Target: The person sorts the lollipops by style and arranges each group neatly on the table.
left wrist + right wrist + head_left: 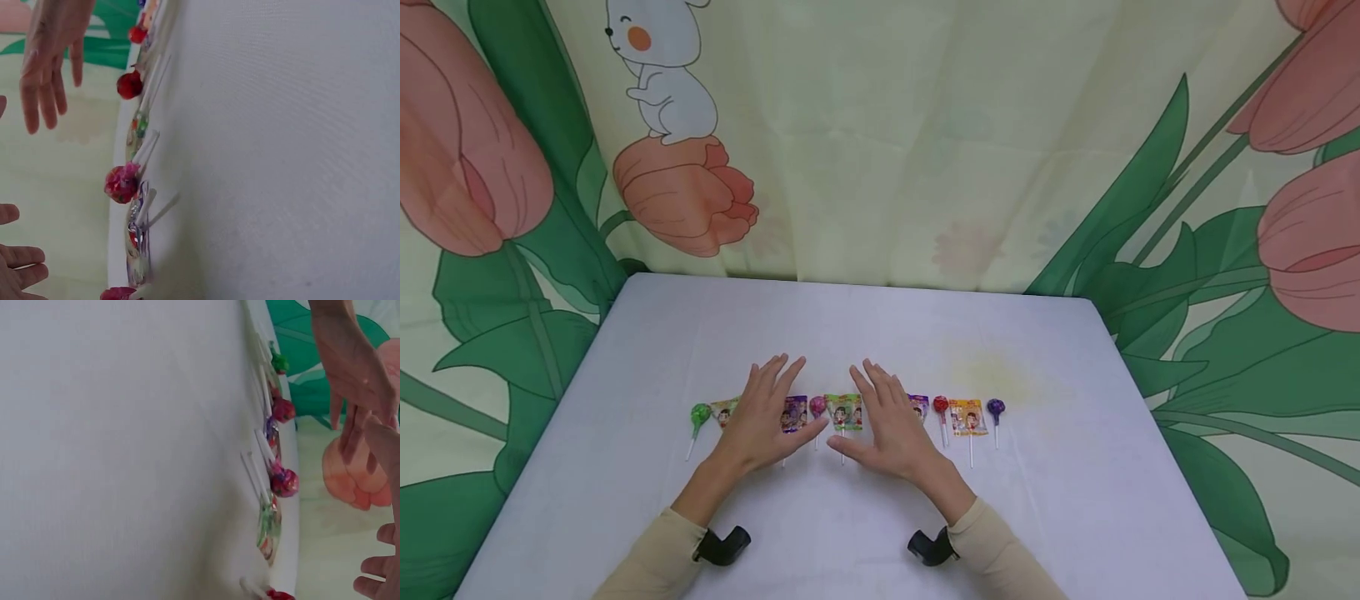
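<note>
Green flat lollipop (844, 411) lies below, between left hand (765, 422) and right hand (892, 427), both wide.

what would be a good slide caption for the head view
Left hand and right hand, fingers outstretched, hover above a row of wrapped lollipops on a white table.

On the table (827, 533), across the lower centre of the head view: row of lollipops (844, 412). Above the row, left of the frame's middle: left hand (763, 423); beside it, near the middle: right hand (891, 425). Behind the table's far edge, across the top of the frame: backdrop (880, 150).
</note>
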A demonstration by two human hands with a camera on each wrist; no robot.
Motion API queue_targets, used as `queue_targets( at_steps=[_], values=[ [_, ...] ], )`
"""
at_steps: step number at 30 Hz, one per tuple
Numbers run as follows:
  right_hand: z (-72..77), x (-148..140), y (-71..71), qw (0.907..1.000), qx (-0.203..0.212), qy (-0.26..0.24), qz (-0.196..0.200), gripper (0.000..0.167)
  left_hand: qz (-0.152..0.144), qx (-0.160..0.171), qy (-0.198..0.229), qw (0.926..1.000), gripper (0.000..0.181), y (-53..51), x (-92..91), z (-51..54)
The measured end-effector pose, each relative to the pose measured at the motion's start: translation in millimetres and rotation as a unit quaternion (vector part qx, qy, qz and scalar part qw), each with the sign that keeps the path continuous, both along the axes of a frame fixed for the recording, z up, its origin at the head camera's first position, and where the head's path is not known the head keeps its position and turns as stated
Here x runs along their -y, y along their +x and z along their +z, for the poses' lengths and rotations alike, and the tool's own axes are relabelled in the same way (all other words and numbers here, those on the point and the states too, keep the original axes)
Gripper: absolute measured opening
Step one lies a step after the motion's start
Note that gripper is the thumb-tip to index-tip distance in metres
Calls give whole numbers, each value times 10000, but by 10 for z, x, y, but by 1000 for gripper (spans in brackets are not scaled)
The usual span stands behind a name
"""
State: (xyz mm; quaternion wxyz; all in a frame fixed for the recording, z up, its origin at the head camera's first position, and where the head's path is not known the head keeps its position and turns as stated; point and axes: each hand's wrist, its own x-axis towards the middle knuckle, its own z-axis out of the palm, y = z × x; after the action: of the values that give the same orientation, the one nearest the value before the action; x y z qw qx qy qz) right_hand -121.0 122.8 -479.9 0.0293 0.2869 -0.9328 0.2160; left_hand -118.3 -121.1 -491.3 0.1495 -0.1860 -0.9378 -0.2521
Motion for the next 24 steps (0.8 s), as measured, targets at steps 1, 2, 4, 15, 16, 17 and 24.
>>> queue_targets(
  at_steps=[1, 2, 4, 15, 16, 17, 24],
  values=[
    [-15, 14, 10, 10000, 27, -56, -5, 102, 50, 12, 37, 10000, 97, 12, 5, -16],
    [-25, 29, 19, 9999, 43, -91, -16, 102, 91, 40, 85, 9999, 97, 23, 13, -30],
    [-45, 57, 37, 9998, 88, -174, -28, 101, 173, 101, 155, 9997, 97, 43, 35, -56],
    [-158, 227, 118, 9974, 445, -565, -51, 99, 678, 319, 367, 9965, 91, 148, 289, -145],
    [-171, 243, 125, 9972, 471, -570, -64, 99, 709, 352, 320, 9963, 91, 159, 313, -155],
    [-179, 259, 133, 9970, 505, -589, -65, 99, 729, 377, 296, 9962, 91, 170, 337, -163],
    [-196, 346, 144, 9957, 552, -724, 198, 97, 824, 652, 153, 9943, 92, 209, 523, -196]
  ],
)
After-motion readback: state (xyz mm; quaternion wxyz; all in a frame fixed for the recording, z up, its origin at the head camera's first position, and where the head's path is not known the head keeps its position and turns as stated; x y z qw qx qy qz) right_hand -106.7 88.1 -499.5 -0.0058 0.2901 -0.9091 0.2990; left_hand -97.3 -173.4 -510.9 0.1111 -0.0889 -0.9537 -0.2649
